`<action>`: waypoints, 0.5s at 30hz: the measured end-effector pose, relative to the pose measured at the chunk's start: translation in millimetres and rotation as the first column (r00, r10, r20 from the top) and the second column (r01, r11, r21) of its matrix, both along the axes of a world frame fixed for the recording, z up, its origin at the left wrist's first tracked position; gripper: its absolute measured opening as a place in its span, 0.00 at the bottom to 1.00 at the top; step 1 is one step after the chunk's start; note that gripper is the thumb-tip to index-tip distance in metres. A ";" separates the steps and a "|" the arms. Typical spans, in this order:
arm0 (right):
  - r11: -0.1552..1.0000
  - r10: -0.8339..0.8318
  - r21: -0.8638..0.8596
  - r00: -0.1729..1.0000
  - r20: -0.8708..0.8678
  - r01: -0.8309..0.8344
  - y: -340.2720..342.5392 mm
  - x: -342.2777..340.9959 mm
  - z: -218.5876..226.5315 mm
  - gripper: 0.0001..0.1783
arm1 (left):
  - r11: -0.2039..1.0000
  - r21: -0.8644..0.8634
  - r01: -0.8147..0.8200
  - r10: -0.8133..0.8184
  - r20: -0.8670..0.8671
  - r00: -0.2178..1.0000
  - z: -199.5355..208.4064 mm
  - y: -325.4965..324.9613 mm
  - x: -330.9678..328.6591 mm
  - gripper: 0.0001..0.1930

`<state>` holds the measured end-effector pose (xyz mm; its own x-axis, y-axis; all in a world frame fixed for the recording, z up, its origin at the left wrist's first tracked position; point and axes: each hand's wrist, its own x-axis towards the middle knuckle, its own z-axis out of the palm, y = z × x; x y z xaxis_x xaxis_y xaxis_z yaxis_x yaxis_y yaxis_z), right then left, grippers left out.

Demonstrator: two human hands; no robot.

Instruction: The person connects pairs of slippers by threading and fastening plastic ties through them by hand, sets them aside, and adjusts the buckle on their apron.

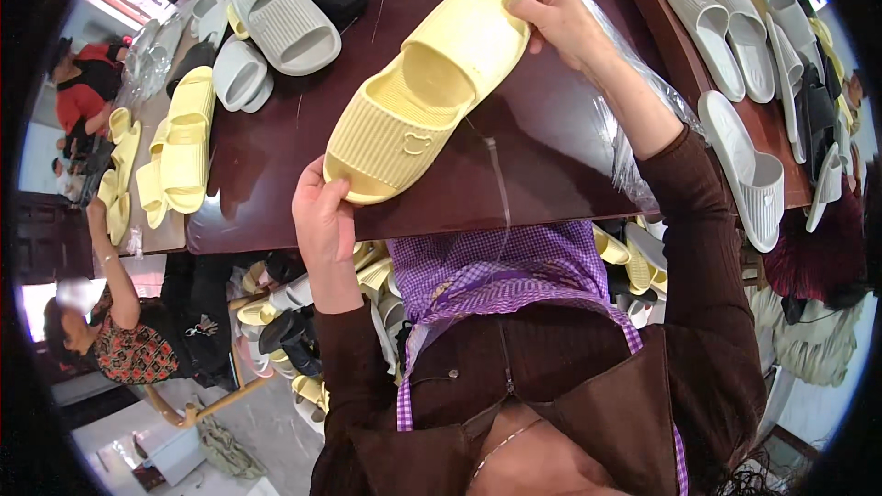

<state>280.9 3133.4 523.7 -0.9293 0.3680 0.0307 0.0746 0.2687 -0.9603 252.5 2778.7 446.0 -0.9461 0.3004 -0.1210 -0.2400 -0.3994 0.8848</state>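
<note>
Yellow slipper [423, 96], raised slantwise over the dark red table [551, 170], between the fingers of both hands. Pinched at the ribbed end by the fingers of the left hand [322, 220], thumb on top; pinched at the smooth far end by the fingers of the right hand [565, 26]. Hard to tell whether single or nested with a second. Left of the left fingers, more yellow slippers [188, 142]; beyond them, grey slippers [287, 23]. Close by the right fingers and running under the forearm, clear plastic wrap [634, 161]. Well right of the right fingers, a pale grey slipper [763, 188]. Bodyward from the left fingers, a purple checked apron [496, 266]. Far left, a co-worker [138, 340].
</note>
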 end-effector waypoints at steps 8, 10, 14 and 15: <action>0.986 -0.120 0.082 0.958 -0.259 0.146 46.3 9.2 11.9 0.15 | 0.990 -0.088 -0.114 0.084 -0.291 0.953 50.8 -19.1 -36.1 0.19; 0.978 -0.176 0.045 0.918 -0.354 0.204 61.3 12.7 16.0 0.16 | 0.958 -0.130 -0.255 0.198 -0.341 0.919 63.6 -48.6 -46.8 0.18; 0.957 -0.284 -0.035 0.908 -0.309 0.287 74.3 27.8 46.2 0.11 | 0.922 -0.251 -0.294 0.200 -0.342 0.918 92.3 -89.3 -66.0 0.19; 0.955 -0.248 0.061 0.896 -0.368 0.290 83.1 31.3 52.9 0.11 | 0.900 -0.295 -0.319 0.172 -0.433 0.885 107.4 -88.5 -74.8 0.20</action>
<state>312.2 3216.5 576.6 -0.7159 0.5774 0.3926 -0.1780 0.3928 -0.9022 177.7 2690.2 553.4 -0.9741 0.0597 0.2180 0.2154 -0.0471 0.9754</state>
